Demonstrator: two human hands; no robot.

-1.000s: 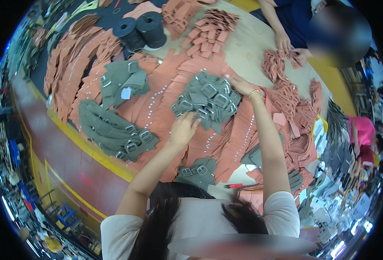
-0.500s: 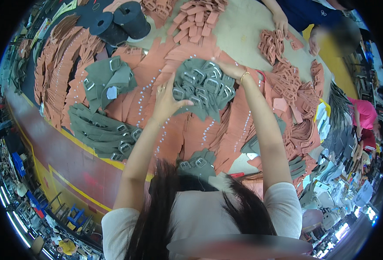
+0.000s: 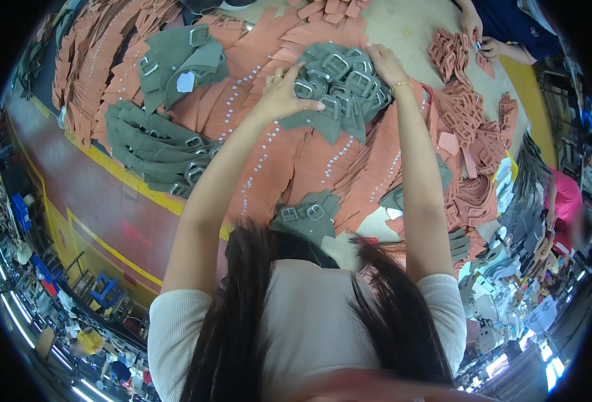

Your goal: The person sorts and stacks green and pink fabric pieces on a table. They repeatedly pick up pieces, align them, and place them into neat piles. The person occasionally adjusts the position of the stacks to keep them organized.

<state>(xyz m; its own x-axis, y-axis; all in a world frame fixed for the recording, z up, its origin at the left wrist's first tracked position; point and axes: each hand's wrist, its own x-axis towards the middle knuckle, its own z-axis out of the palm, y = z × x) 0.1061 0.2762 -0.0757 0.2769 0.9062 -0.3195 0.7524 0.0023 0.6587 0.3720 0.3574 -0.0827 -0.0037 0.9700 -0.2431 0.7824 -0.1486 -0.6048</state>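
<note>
A heaped cluster of dark green straps with silver buckles (image 3: 339, 87) lies on layered orange-brown pieces, framed by both my hands. My left hand (image 3: 284, 99) rests at its left edge, thumb stretched over the green straps and fingers spread apart at the far side. At the far right edge is my right hand (image 3: 384, 65), fingers extended against the heap, a bracelet at the wrist. The undersides of some fingers are hidden. Left of my hands lie flat green buckled pieces (image 3: 175, 63) with a white tag, and a row of green buckled straps (image 3: 152, 147).
Overlapping orange-brown pieces (image 3: 269, 174) with small white labels cover much of the table. More green buckled pieces (image 3: 309, 213) lie near my body. Orange buckled straps (image 3: 467, 117) pile up at right. At the far right, a co-worker's hands (image 3: 487, 45) handle orange parts.
The whole view has shifted, so the table appears higher in the picture. My hands stay around the green heap, with the right fingers reaching slightly farther along its edge.
</note>
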